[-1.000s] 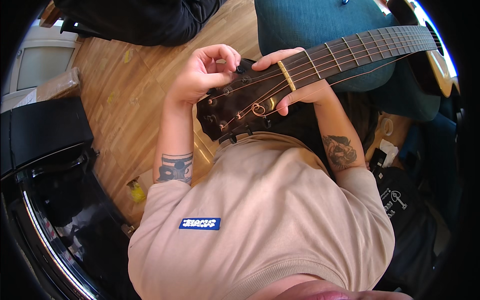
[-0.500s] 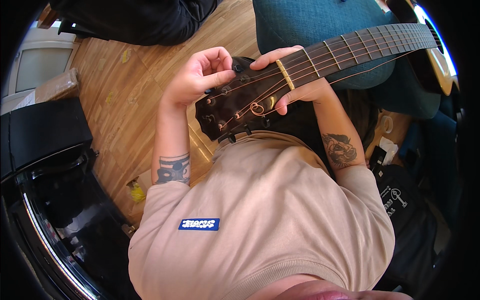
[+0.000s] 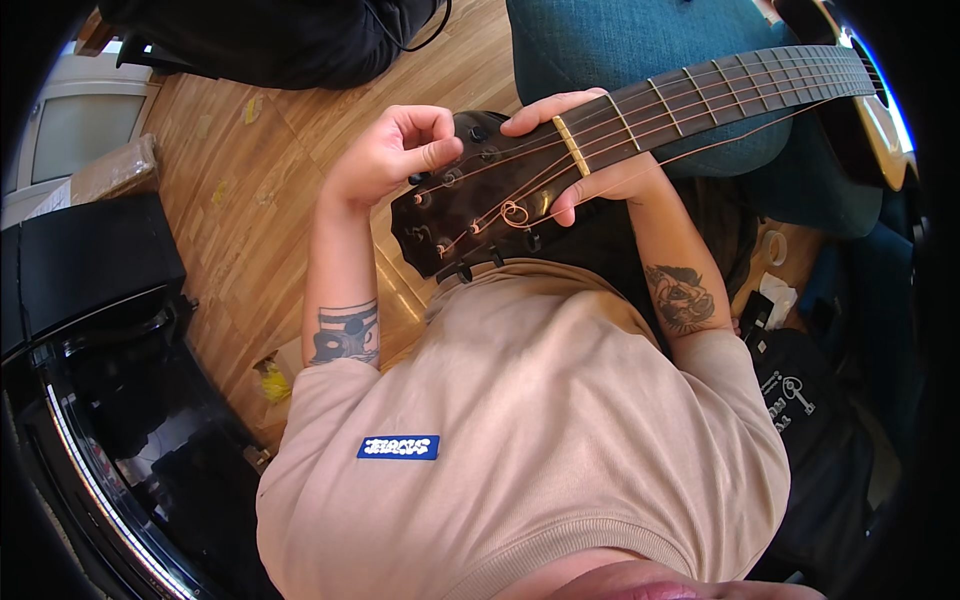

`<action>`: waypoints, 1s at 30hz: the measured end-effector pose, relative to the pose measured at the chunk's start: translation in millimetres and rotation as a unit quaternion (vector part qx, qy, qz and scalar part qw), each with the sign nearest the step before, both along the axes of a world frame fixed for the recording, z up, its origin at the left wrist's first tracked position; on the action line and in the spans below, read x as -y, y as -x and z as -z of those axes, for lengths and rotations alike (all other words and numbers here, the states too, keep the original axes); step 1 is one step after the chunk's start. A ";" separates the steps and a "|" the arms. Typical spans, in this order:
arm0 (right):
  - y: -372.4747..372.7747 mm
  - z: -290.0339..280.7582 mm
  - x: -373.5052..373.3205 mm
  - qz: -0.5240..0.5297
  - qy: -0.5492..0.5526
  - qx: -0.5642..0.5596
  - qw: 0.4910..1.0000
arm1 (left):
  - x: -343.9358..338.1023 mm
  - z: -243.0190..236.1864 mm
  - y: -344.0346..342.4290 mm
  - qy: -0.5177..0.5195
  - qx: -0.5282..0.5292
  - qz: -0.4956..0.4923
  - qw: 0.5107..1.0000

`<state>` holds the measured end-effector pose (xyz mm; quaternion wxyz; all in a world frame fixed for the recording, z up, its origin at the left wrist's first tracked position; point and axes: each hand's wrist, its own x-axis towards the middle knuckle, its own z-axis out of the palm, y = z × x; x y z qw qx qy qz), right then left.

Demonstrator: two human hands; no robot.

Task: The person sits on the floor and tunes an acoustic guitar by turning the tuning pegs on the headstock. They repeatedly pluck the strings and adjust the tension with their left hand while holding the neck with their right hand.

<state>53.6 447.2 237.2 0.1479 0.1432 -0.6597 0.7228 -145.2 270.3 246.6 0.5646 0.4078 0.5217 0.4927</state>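
My left hand [image 3: 400,150] is closed at the upper edge of a guitar's dark headstock [image 3: 420,228]. Its thumb and curled finger pinch at the middle tuning peg, which they hide. A neighbouring tuning peg [image 3: 478,132] shows just past the fingertips. My right hand [image 3: 610,182] wraps the guitar neck [image 3: 690,95] from behind by the brass-coloured nut [image 3: 571,146], fingers above and thumb below. Copper-coloured strings run along the fretboard. One slack guitar string [image 3: 700,152] bows away from the neck, and a small string coil [image 3: 515,213] lies over the headstock.
A teal upholstered seat [image 3: 600,50] is beyond the neck. Black glossy furniture [image 3: 90,270] fills the left, with a wrapped cardboard box [image 3: 115,172] behind it. A black bag [image 3: 815,420] lies at right near a tape roll [image 3: 773,247]. Black fabric [image 3: 270,40] is at the top.
My left hand has shifted slightly left and down along the headstock edge, its thumb and fingers still drawn together. My right hand and the guitar have hardly moved.
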 end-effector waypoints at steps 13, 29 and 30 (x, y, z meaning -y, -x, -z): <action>-2.3 0.0 2.4 -0.001 0.038 0.045 0.998 | 6.9 -2.8 -1.1 -0.083 0.032 -0.036 0.995; -3.1 -2.9 3.6 -0.019 0.053 0.030 0.998 | 9.3 -6.6 -0.2 -0.070 0.042 0.022 0.996; -2.5 -1.4 3.4 -0.016 0.045 0.022 0.999 | 10.3 -4.1 2.9 -0.065 0.040 0.030 0.997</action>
